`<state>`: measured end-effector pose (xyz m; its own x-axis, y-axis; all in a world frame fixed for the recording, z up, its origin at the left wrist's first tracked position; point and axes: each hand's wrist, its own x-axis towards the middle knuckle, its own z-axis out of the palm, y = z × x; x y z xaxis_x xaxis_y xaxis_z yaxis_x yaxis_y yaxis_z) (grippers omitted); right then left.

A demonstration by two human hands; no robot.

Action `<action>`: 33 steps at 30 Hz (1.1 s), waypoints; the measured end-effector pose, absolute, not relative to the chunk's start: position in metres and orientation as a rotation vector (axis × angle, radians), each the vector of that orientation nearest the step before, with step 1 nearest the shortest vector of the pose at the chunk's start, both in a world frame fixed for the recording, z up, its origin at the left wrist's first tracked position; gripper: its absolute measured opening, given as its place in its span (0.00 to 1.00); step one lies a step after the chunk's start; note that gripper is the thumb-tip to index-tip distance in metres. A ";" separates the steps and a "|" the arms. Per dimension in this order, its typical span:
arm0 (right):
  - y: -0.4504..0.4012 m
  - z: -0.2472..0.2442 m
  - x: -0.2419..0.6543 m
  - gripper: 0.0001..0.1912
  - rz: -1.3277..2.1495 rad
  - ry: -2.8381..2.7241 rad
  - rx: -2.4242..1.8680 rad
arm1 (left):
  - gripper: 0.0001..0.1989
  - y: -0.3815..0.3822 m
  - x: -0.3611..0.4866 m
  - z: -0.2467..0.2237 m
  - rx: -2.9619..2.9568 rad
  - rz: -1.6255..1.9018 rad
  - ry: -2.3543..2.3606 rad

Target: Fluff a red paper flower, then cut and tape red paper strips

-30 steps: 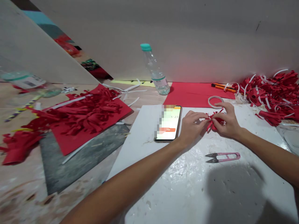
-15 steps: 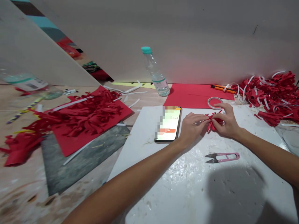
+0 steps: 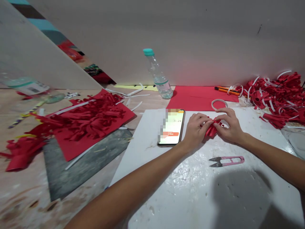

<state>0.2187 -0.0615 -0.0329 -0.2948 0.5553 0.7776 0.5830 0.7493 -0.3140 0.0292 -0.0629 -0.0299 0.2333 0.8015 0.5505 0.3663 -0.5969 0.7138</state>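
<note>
Watching remotely, I see left hand (image 3: 197, 128) and right hand (image 3: 230, 125) pinching a fringed, thin-sheet red piece (image 3: 210, 131) beyond the pink-handled metal snips (image 3: 230, 157) — probably to steady it.

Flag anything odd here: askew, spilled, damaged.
The bottle appears tilted, though lens distortion may explain it. White strips lie scattered to its left, looking like loose scraps. The white board has marks and smudges, so looks worn. No obvious spill.

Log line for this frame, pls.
left hand: holding red fringed piece; right hand: holding same piece; snips: on white board; phone: beside left hand, screen lit
</note>
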 end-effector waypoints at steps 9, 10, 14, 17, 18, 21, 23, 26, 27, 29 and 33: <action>-0.063 -0.030 0.216 0.05 -0.098 -1.930 -0.854 | 0.13 -0.060 0.030 -0.036 2.145 1.265 1.047; -0.063 -0.030 0.216 0.05 -0.099 -1.927 -0.855 | 0.13 -0.060 0.030 -0.035 2.152 1.257 1.051; -0.062 -0.031 0.217 0.06 -0.090 -1.925 -0.841 | 0.09 -0.061 0.031 -0.032 2.135 1.259 1.081; -0.061 -0.031 0.218 0.06 -0.076 -1.922 -0.857 | 0.05 -0.062 0.031 -0.029 2.100 1.300 1.098; -0.061 -0.031 0.218 0.06 -0.071 -1.922 -0.863 | 0.04 -0.062 0.031 -0.028 2.098 1.312 1.096; -0.062 -0.031 0.219 0.05 -0.057 -1.928 -0.872 | 0.03 -0.063 0.031 -0.028 2.109 1.338 1.075; -0.063 -0.031 0.219 0.05 -0.050 -1.934 -0.873 | 0.03 -0.063 0.031 -0.029 2.108 1.346 1.066; -0.063 -0.031 0.219 0.05 -0.055 -1.941 -0.877 | 0.03 -0.062 0.030 -0.030 2.125 1.351 1.050; -0.064 -0.031 0.219 0.05 -0.061 -1.943 -0.879 | 0.04 -0.062 0.030 -0.031 2.137 1.346 1.045; -0.064 -0.031 0.218 0.04 -0.070 -1.949 -0.888 | 0.04 -0.061 0.030 -0.032 2.151 1.320 1.047; -0.063 -0.031 0.218 0.03 -0.087 -1.957 -0.888 | 0.06 -0.061 0.031 -0.031 2.127 1.268 1.048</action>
<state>0.2182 -0.0633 -0.0315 -0.2844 0.5474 0.7870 0.6154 0.7337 -0.2879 0.0311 -0.0605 -0.0315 0.2892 0.7915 0.5385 0.3793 -0.6112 0.6947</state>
